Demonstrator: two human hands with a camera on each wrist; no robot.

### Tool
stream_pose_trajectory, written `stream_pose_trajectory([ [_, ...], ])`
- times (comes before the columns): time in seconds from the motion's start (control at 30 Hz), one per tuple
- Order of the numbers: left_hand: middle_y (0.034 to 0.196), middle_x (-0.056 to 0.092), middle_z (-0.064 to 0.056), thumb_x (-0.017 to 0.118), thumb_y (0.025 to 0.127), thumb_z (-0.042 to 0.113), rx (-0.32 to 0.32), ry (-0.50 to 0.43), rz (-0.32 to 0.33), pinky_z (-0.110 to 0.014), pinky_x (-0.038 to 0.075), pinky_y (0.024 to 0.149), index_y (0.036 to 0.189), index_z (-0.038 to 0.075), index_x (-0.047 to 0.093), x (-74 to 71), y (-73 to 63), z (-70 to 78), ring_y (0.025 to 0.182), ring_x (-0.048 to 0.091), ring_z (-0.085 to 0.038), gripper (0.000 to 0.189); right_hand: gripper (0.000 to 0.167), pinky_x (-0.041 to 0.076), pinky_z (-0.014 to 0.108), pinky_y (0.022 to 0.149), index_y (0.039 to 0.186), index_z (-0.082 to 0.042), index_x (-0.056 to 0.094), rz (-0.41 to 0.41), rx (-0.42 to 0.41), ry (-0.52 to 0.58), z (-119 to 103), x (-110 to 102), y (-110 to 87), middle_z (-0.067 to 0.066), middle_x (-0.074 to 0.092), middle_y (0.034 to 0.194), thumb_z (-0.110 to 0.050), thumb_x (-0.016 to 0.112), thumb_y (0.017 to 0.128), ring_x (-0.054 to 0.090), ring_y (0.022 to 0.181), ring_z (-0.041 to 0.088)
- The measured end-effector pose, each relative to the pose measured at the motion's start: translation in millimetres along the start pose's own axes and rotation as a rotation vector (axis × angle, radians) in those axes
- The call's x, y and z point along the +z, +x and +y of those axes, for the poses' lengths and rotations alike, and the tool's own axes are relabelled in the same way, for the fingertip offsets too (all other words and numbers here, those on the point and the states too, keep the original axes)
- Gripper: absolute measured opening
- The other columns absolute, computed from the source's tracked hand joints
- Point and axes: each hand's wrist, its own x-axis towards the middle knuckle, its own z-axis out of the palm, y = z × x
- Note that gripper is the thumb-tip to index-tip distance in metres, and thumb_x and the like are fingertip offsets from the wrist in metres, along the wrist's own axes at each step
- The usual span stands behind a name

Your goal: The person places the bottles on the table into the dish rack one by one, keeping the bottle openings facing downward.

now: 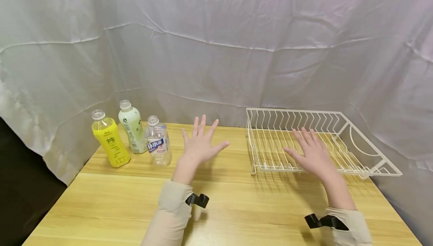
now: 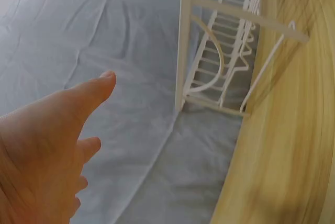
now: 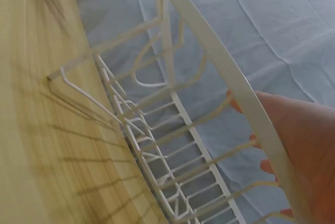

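Observation:
My left hand (image 1: 199, 147) hovers with fingers spread, just right of a clear bottle (image 1: 161, 152) with a blue and white label. It holds nothing. Over the front of a white wire dish rack (image 1: 367, 140) is my right hand (image 1: 312, 155), its fingers straight and apart. The right wrist view shows that hand (image 3: 309, 140) beyond the rack's rim (image 3: 230, 72); whether it touches the wires, I cannot tell. In the left wrist view, the left thumb (image 2: 86, 96) points towards the rack (image 2: 184, 51), well apart from it.
A yellow bottle (image 1: 111, 142) and a pale green bottle (image 1: 132, 127) stand upright at the left of the wooden table (image 1: 236, 216). All the bottles look uncapped. Grey cloth (image 1: 203, 73) hangs behind the table and at its sides. Each wrist wears a black strap (image 1: 197, 200).

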Motion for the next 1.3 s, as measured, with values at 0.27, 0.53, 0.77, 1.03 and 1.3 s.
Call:
stream_pose_trajectory([
  [0.27, 0.164, -0.013, -0.001, 0.032, 0.084, 0.083, 0.092, 0.058, 0.004, -0.069, -0.011, 0.113, 0.154, 0.044, 0.001, 3.6, -8.7, 29.1, 0.15, -0.019, -0.024, 0.086, 0.083, 0.0, 0.076, 0.107, 0.158, -0.017, 0.004, 0.037, 0.044, 0.038, 25, -11, -8.2, 0.023, -0.004, 0.162, -0.061, 0.04, 0.097, -0.014, 0.147, 0.046],
  [0.53, 0.164, -0.013, 0.002, 0.03, 0.085, 0.082, 0.214, 0.069, -0.033, -0.068, -0.006, 0.113, 0.154, 0.044, 0.0, 13.4, -22.4, 63.8, 0.151, -0.016, -0.022, 0.084, 0.081, -0.001, 0.078, 0.105, 0.158, -0.016, 0.003, 0.094, 0.106, 0.027, 55, -28, -18.3, 0.025, -0.007, 0.161, -0.058, 0.038, 0.098, -0.02, 0.146, 0.045],
  [0.77, 0.164, -0.011, 0.002, 0.027, 0.089, 0.078, 0.299, 0.09, -0.073, -0.067, -0.003, 0.115, 0.154, 0.042, -0.001, 26.4, -33.4, 91.6, 0.152, -0.012, -0.022, 0.078, 0.081, -0.002, 0.079, 0.103, 0.157, -0.013, -0.003, 0.122, 0.174, 0.008, 89, -44, -33.7, 0.025, -0.014, 0.159, -0.055, 0.036, 0.1, -0.025, 0.143, 0.046],
  [1.03, 0.165, -0.008, 0.003, 0.022, 0.093, 0.073, 0.367, 0.133, -0.094, -0.064, -0.002, 0.116, 0.154, 0.042, -0.001, 44.9, -38.8, 106.6, 0.153, -0.004, -0.023, 0.072, 0.085, -0.001, 0.081, 0.101, 0.155, -0.009, -0.007, 0.115, 0.299, 0.027, 136, -46, -49.5, 0.032, -0.016, 0.155, -0.057, 0.034, 0.099, -0.026, 0.14, 0.052],
  [1.3, 0.165, -0.005, 0.005, 0.024, 0.094, 0.07, 0.416, 0.096, -0.101, -0.065, -0.002, 0.115, 0.154, 0.042, 0.004, 57.2, -39.4, 109.3, 0.153, -0.002, -0.023, 0.069, 0.089, 0.0, 0.08, 0.101, 0.153, -0.002, -0.007, 0.08, 0.385, 0.037, 161, -42, -64.0, 0.035, -0.019, 0.152, -0.06, 0.032, 0.098, -0.026, 0.137, 0.055],
])
